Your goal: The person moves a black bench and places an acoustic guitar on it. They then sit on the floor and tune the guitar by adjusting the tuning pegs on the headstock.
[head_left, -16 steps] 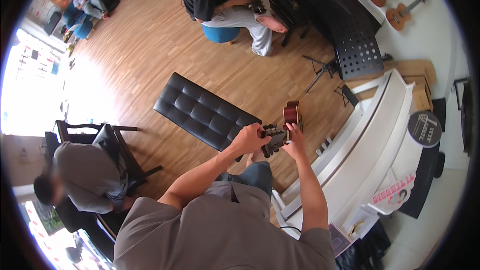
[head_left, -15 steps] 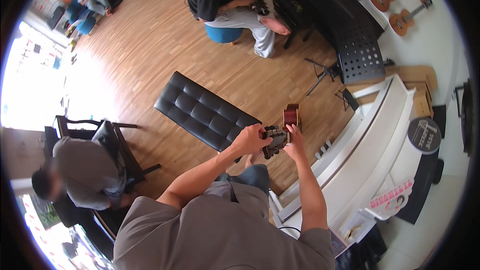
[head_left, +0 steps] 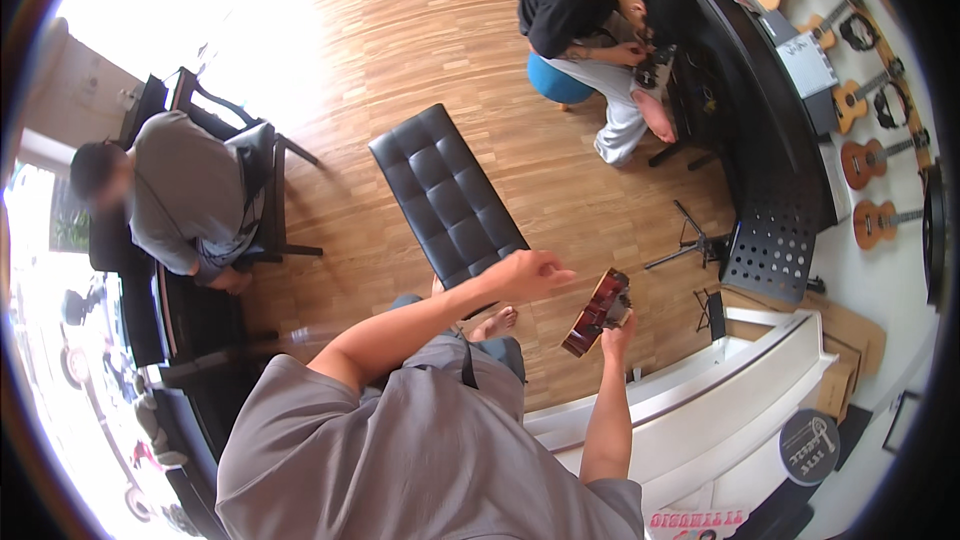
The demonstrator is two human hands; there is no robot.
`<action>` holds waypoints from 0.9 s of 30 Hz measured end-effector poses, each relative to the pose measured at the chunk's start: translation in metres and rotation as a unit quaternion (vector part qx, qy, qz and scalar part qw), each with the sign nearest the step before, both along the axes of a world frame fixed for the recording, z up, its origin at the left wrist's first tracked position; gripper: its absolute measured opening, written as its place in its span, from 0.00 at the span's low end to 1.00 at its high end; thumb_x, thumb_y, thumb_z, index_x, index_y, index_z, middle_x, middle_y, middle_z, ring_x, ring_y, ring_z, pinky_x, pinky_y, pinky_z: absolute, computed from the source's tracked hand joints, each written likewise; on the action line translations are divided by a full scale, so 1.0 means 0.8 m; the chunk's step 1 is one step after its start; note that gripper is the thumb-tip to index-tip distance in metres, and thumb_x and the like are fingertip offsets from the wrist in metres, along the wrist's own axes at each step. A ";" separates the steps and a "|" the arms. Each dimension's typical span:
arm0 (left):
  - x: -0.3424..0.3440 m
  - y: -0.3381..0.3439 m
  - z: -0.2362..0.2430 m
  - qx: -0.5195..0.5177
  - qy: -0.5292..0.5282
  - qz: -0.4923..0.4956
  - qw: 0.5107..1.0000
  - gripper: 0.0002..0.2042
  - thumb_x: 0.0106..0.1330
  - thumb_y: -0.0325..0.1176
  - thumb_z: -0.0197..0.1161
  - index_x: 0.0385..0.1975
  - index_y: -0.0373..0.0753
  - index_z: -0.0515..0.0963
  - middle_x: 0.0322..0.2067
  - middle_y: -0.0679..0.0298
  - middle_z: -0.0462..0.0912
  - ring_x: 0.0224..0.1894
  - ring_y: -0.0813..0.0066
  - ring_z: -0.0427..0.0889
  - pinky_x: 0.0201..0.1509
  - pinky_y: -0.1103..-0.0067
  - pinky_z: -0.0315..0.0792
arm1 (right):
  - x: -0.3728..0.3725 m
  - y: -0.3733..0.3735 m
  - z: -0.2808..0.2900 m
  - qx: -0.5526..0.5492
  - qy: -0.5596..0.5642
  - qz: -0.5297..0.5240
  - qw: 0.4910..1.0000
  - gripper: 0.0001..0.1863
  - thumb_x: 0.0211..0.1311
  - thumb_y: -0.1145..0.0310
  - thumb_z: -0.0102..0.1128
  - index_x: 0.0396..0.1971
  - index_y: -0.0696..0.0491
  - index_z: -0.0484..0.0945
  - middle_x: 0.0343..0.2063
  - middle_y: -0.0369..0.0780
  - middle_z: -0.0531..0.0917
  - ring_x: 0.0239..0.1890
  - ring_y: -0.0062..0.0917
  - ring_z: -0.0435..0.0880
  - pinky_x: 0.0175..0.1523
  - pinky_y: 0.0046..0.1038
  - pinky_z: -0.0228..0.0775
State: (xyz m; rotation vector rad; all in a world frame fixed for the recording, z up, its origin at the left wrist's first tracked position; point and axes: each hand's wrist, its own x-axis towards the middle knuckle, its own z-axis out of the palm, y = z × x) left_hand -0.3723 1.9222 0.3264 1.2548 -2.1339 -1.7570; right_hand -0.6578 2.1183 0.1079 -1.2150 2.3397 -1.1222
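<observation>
Fingers of right hand (head_left: 617,332) grip reddish-brown instrument head (head_left: 597,312).

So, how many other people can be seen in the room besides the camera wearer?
2. One person sits in a chair on the left; another person sits on a blue stool at the top. Others may be hidden beyond the edges.

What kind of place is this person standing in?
Most likely a music shop or music school. Small guitars or ukuleles hang in a row on the wall, a black music stand stands nearby, and a padded black bench sits by a white piano.
</observation>
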 end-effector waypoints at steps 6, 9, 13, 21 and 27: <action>0.176 -0.065 -0.143 0.098 -0.032 0.184 0.977 0.25 0.73 0.55 0.65 0.47 0.33 0.85 0.35 0.58 0.90 0.36 0.73 0.89 0.43 0.76 0.82 | -0.075 0.008 -0.057 0.054 0.007 -0.032 0.998 0.14 0.68 0.66 0.64 0.48 0.57 0.77 0.45 0.46 0.83 0.49 0.40 0.83 0.55 0.39 0.73; 0.271 -0.099 -0.203 0.154 -0.051 0.287 0.944 0.31 0.72 0.61 0.63 0.45 0.30 0.85 0.33 0.58 0.89 0.35 0.72 0.88 0.40 0.76 0.81 | -0.078 0.003 -0.002 0.012 -0.074 -0.031 0.997 0.07 0.72 0.68 0.58 0.44 0.54 0.79 0.41 0.38 0.82 0.45 0.28 0.80 0.55 0.33 0.73; 0.350 -0.166 -0.246 0.252 -0.048 0.384 0.887 0.31 0.72 0.62 0.62 0.47 0.33 0.84 0.36 0.59 0.88 0.34 0.75 0.87 0.38 0.78 0.80 | -0.063 0.016 0.075 0.052 -0.038 -0.076 0.995 0.07 0.71 0.69 0.58 0.43 0.56 0.79 0.41 0.40 0.82 0.48 0.29 0.81 0.61 0.32 0.70; 0.433 -0.278 -0.410 0.354 -0.080 0.413 0.835 0.32 0.68 0.66 0.64 0.45 0.37 0.81 0.33 0.65 0.86 0.35 0.75 0.86 0.40 0.75 0.79 | 0.035 0.008 0.170 0.103 -0.061 -0.145 0.982 0.07 0.68 0.74 0.55 0.42 0.59 0.79 0.43 0.43 0.84 0.50 0.31 0.80 0.63 0.35 0.69; 0.437 -0.295 -0.454 0.430 -0.020 0.481 0.764 0.34 0.63 0.72 0.64 0.45 0.42 0.79 0.32 0.70 0.82 0.40 0.73 0.83 0.53 0.68 0.76 | 0.110 0.044 0.186 0.133 -0.067 -0.185 0.971 0.06 0.71 0.74 0.56 0.42 0.59 0.78 0.44 0.42 0.83 0.50 0.30 0.80 0.64 0.34 0.68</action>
